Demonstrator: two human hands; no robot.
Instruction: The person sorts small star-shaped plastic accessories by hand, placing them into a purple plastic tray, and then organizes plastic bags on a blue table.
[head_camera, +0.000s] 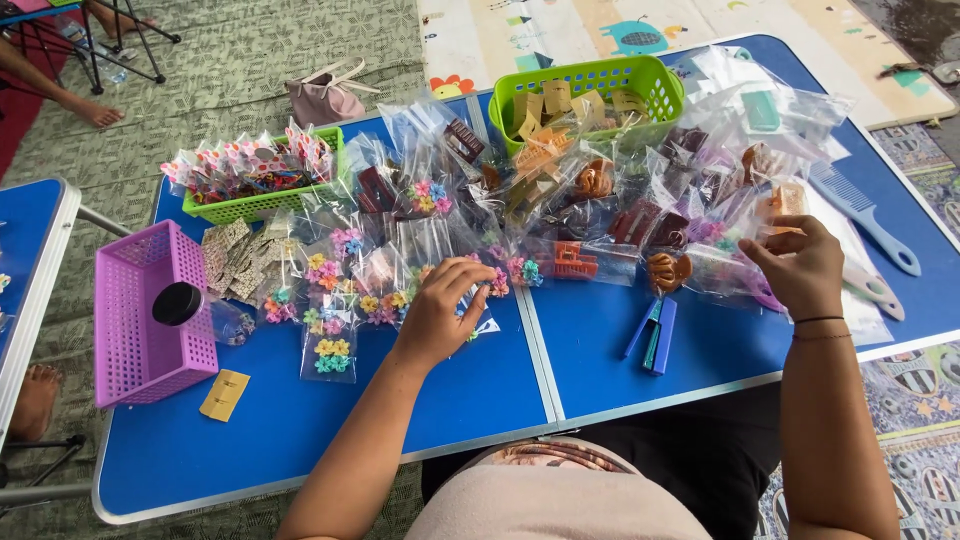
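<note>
A blue folding table (330, 420) is covered with several clear plastic bags of hair clips. My left hand (440, 315) rests on a small bag of flower clips (487, 290) near the table's middle, fingers curled over it. At the right side my right hand (800, 270) grips the edge of a clear bag (735, 275) holding hair accessories. A blue stapler (655, 335) lies between my hands, just below an orange claw clip (667, 270).
A purple basket (135, 330) with a black round lid stands at the left. Two green baskets (600, 80) (250, 205) sit at the back. Combs (865, 215) lie at the right edge. A yellow card (225, 395) lies near the front left. Another person's feet show beyond the table.
</note>
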